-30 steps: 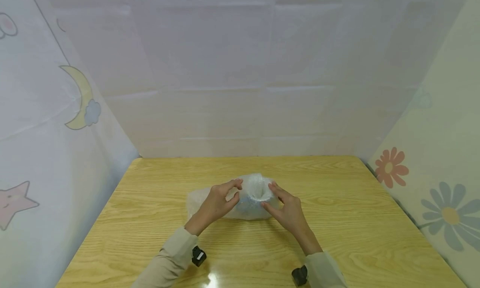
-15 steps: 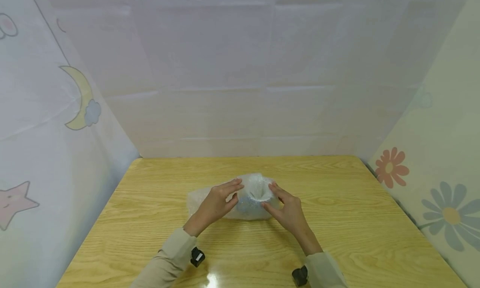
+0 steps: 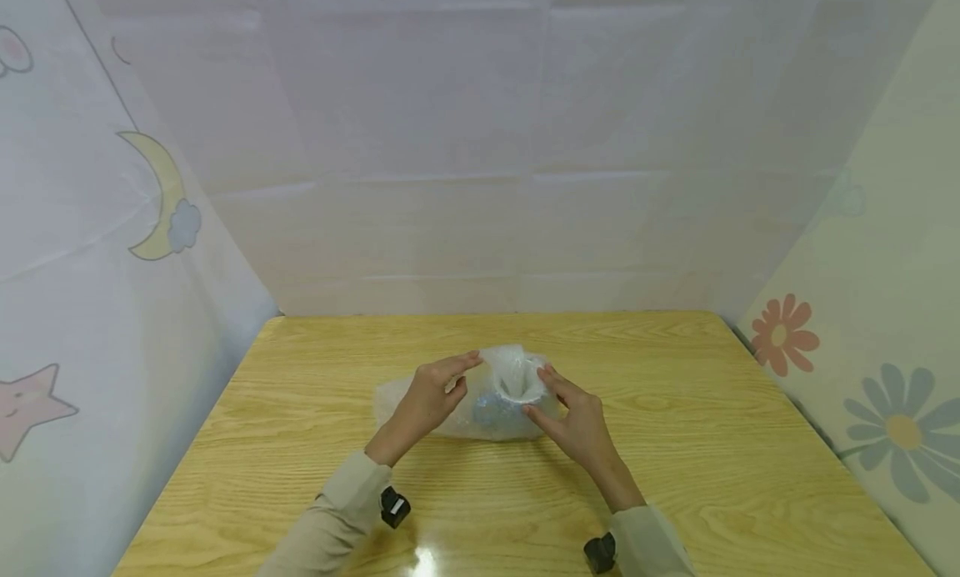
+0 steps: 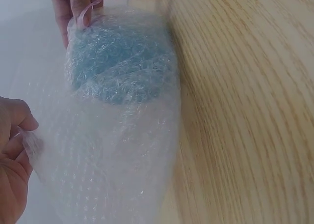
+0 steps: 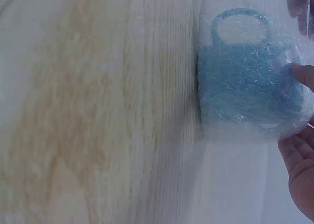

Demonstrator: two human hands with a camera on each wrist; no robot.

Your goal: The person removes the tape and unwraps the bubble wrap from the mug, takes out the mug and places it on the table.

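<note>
A light blue mug (image 5: 245, 81), its looped handle showing, sits inside a sheet of bubble wrap (image 4: 113, 150) on the table. In the head view the wrap's upper part is tucked into a hollow over the mug. My left hand (image 3: 427, 398) pinches an edge of the wrap between thumb and fingers, left of the mug; the left wrist view shows this hand (image 4: 12, 155) too. On the other side my right hand (image 3: 581, 423) holds the wrapped mug, thumb on the near side and fingers on the far side. The mug's surface is blurred by the bubbles.
The wood-grain table (image 3: 300, 352) carries the work near its middle. A pale cloth backdrop (image 3: 450, 143) rises behind it, with printed side walls left and right. Loose wrap trails to the left, partly under my left forearm.
My left hand has taken the wrap's edge between thumb and fingers and shifted slightly left and up, raising the wrap a little. The right hand has stayed in place.
</note>
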